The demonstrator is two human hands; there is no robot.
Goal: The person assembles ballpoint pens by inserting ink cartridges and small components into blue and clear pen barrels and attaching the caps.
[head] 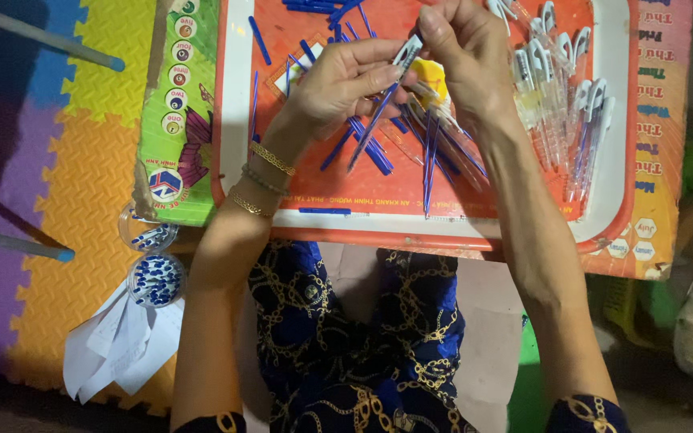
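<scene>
Two small clear round tubs (154,279) of blue pen parts sit at the far left on the foam-tile floor (90,184), one above the other, with loose white paper sheets (122,341) just below them. Beside them a green printed board (182,120) lies under the edge of an orange tray with a white rim (234,96), which rests over the person's lap. Blue ink refills (366,148) are scattered over the middle of the tray.

Above these the left hand (342,80), three gold bracelets at its wrist, closes its fingers round a pen (391,92) with a white clip, holding it slanted over the tray centre. The right hand (463,52) meets it from above, fingertips pinched on the pen's upper end, so both hands touch the same pen. Clear pen barrels (443,136) lie under the right wrist. Further right, finished pens with white clips (571,88) lie in a row near the tray's right rim.
</scene>
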